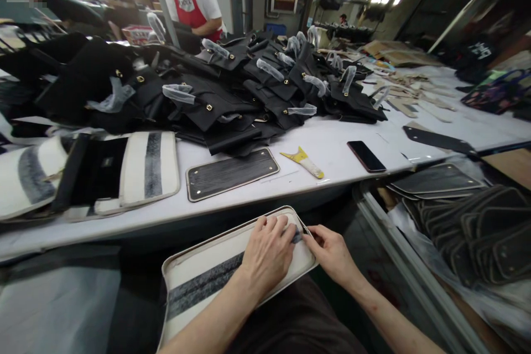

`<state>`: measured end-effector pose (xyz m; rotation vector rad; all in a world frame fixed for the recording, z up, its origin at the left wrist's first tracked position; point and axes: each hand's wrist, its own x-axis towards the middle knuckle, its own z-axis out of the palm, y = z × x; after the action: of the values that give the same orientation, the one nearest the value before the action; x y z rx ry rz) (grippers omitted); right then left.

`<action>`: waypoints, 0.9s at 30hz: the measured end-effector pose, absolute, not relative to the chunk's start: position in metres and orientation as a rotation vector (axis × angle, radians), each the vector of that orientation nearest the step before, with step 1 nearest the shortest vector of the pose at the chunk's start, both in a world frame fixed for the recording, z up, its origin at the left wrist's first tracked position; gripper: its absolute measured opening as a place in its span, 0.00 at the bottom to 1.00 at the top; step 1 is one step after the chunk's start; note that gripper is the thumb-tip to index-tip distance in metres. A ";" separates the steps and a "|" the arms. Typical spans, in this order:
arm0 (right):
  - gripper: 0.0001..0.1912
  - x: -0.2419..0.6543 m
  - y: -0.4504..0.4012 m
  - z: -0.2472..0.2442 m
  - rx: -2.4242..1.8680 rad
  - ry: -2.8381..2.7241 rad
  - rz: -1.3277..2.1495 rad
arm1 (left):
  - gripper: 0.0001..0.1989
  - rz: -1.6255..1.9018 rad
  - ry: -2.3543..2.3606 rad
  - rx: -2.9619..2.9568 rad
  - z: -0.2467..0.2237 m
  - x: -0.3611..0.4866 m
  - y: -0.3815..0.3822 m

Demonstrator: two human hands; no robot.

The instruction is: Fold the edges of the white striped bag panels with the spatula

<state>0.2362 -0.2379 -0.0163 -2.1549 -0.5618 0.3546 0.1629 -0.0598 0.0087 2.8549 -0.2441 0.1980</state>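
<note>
A white bag panel (209,254) with a dark grey stripe and piped edging slants across my lap, below the table's front edge. My left hand (269,249) lies on top of it, fingers side by side and slightly bent, pressing its surface near the right end. At that end's corner, the thumb and fingers of my right hand (329,249) pinch the edge, where a narrow dark gap shows. Whether anything small is between those fingers is hidden. The panel's lower left part runs behind my left forearm.
On the white table (232,213) are a black base plate (232,173), a yellow-handled tool (305,161), a phone (366,156) and striped bag pieces (150,166). Black bags (224,97) heap behind. Dark panels (477,227) fill a bin at right. A person in a red apron (188,5) stands across.
</note>
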 end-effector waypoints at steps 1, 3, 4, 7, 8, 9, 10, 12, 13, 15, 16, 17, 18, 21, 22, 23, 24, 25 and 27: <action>0.11 0.236 -0.238 -0.017 -2.143 -0.543 0.362 | 0.11 0.223 -0.270 2.863 0.008 0.162 -0.061; 0.13 0.237 -0.238 -0.017 -2.147 -0.541 0.344 | 0.12 0.259 -0.325 2.893 0.006 0.161 -0.062; 0.13 0.237 -0.237 -0.017 -2.158 -0.551 0.332 | 0.13 0.261 -0.342 2.907 0.006 0.161 -0.062; 0.16 0.236 -0.237 -0.015 -2.169 -0.562 0.308 | 0.15 0.190 -0.366 2.910 0.003 0.164 -0.062; 0.17 0.235 -0.237 -0.015 -2.162 -0.557 0.303 | 0.16 0.156 -0.396 2.896 0.003 0.165 -0.061; 0.17 0.235 -0.237 -0.016 -2.152 -0.550 0.296 | 0.17 0.124 -0.441 2.877 0.002 0.166 -0.060; 0.18 0.235 -0.237 -0.016 -2.144 -0.540 0.284 | 0.17 0.099 -0.491 2.857 0.000 0.166 -0.059; 0.18 0.234 -0.237 -0.017 -2.128 -0.521 0.255 | 0.17 0.064 -0.563 2.827 -0.003 0.168 -0.058; 0.17 0.234 -0.237 -0.018 -2.121 -0.511 0.240 | 0.17 0.052 -0.572 2.821 -0.006 0.168 -0.057; 0.16 0.235 -0.236 -0.019 -2.110 -0.496 0.219 | 0.19 0.043 -0.539 2.827 -0.011 0.170 -0.057; 0.16 0.235 -0.235 -0.019 -2.106 -0.490 0.212 | 0.21 0.046 -0.517 2.834 -0.014 0.170 -0.057; 0.16 0.236 -0.235 -0.019 -2.104 -0.484 0.208 | 0.22 0.046 -0.504 2.840 -0.016 0.171 -0.057; 0.16 0.236 -0.234 -0.020 -2.103 -0.480 0.204 | 0.23 0.043 -0.500 2.846 -0.017 0.171 -0.057; 0.16 0.238 -0.235 -0.021 -2.108 -0.490 0.193 | 0.25 0.000 -0.530 2.863 -0.015 0.175 -0.058; 0.16 0.238 -0.235 -0.021 -2.113 -0.498 0.187 | 0.24 -0.019 -0.539 2.866 -0.013 0.177 -0.058; 0.16 0.239 -0.235 -0.022 -2.118 -0.507 0.178 | 0.23 -0.035 -0.541 2.867 -0.011 0.178 -0.059; 0.15 0.239 -0.234 -0.022 -2.124 -0.514 0.168 | 0.22 -0.049 -0.538 2.862 -0.009 0.180 -0.059; 0.15 0.240 -0.234 -0.022 -2.129 -0.517 0.157 | 0.21 -0.057 -0.529 2.852 -0.006 0.182 -0.060; 0.14 0.239 -0.232 -0.022 -2.136 -0.521 0.131 | 0.19 -0.058 -0.500 2.818 -0.003 0.184 -0.060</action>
<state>0.2390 -0.2317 -0.0224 -2.1357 -0.5207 0.1310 0.1839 -0.0596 -0.0030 2.8184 -0.4998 -0.0581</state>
